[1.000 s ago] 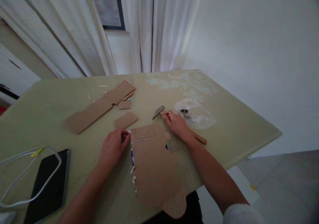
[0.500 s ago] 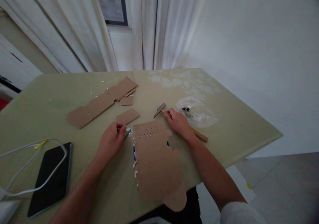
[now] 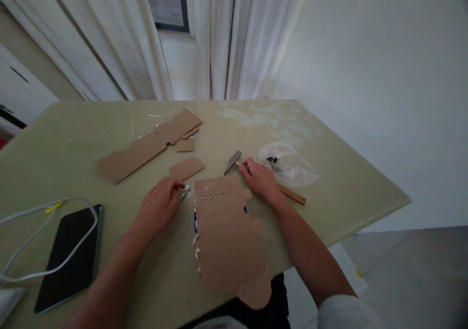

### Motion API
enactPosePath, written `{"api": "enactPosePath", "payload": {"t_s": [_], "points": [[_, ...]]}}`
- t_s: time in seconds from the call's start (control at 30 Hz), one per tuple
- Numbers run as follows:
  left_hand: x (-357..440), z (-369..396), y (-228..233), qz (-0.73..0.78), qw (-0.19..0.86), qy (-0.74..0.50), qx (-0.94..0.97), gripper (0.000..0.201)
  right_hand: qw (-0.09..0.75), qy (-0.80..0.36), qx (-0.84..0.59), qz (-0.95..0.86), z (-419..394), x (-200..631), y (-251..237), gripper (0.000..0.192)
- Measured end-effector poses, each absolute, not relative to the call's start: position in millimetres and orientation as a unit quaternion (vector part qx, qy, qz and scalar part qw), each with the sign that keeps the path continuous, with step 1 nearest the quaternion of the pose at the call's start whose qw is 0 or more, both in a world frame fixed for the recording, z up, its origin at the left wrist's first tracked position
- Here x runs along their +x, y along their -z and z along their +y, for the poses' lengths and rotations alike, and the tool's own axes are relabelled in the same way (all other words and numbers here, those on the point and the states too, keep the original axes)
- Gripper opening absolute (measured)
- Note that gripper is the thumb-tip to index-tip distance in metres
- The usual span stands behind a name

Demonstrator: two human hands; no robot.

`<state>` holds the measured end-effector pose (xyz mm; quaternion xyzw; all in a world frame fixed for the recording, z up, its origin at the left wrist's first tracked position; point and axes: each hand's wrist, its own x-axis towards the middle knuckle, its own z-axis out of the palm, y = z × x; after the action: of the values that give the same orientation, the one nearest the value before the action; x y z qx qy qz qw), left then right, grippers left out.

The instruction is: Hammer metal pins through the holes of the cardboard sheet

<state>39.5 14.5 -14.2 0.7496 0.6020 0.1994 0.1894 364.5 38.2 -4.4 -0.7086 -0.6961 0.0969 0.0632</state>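
With my left hand pinching a small nail just left of the punched cardboard at frame centre, and my right hand closed round the hammer, I'd stand the nail upright first.

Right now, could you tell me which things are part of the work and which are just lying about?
In use: punched cardboard sheet, small nail in left hand, hammer under right hand.
Lying about: cardboard scraps, plastic bag, phone, white cable.
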Motion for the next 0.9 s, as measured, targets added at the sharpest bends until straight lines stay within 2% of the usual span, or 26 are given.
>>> {"api": "enactPosePath", "payload": {"t_s": [0.13, 0.3, 0.57, 0.9], "points": [[36.8, 14.2, 7.3, 0.620, 0.151, -0.150, 0.755, 0.036, 0.058, -0.090, -0.706, -0.700, 38.0, 364.3, 4.4, 0.036], [36.1, 15.3, 4.6, 0.616, 0.182, -0.116, 0.757, 0.032, 0.061, -0.086, -0.701, -0.705, 38.0, 364.2, 5.4, 0.035], [32.1, 19.0, 9.4, 0.635, 0.130, -0.129, 0.751, 0.032, 0.065, -0.085, -0.698, -0.708, 37.3, 365.1, 6.0, 0.034], [32.8, 23.8, 15.0, 0.633, 0.084, -0.144, 0.755, 0.042, 0.058, -0.086, -0.696, -0.710, 37.8, 365.1, 5.4, 0.034]]}}
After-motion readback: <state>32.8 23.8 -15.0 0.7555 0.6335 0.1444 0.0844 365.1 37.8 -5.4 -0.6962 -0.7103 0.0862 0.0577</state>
